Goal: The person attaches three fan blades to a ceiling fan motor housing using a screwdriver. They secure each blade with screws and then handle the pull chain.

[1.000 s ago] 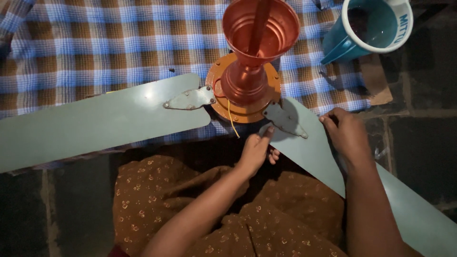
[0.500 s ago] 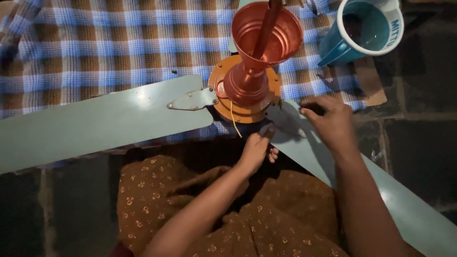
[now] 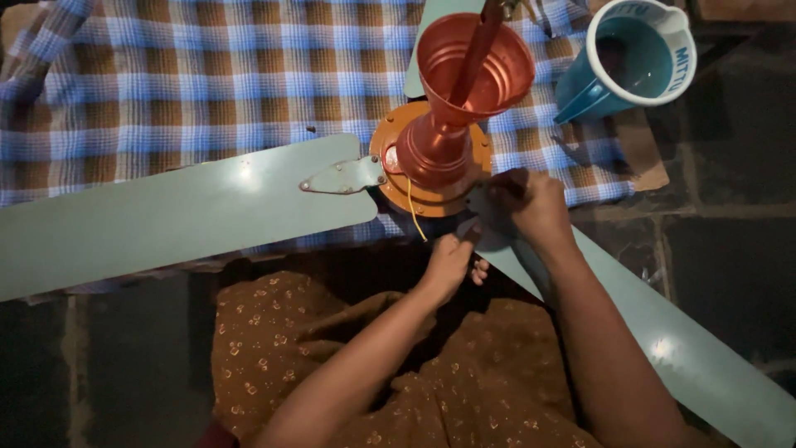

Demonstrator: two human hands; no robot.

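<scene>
A ceiling fan lies on a checked cloth (image 3: 166, 91), with an orange motor hub (image 3: 431, 166) and a copper-coloured cup and rod (image 3: 473, 62) standing up from it. One pale green blade (image 3: 166, 216) reaches left, another (image 3: 663, 348) runs to the lower right. My right hand (image 3: 526, 203) rests curled on the metal bracket where the right blade meets the hub, hiding it. Just below the hub, my left hand (image 3: 452, 261) pinches the blade's inner edge. A thin yellow wire (image 3: 414, 220) hangs from the hub.
A blue plastic jug (image 3: 638, 58) with a white rim stands at the upper right on the cloth's edge. Dark stone floor (image 3: 730, 249) lies to the right. My lap in a brown patterned dress (image 3: 282, 365) fills the bottom.
My right hand has moved left and up along the right blade, from its outer edge onto the bracket beside the hub. The left hand has stayed under the hub.
</scene>
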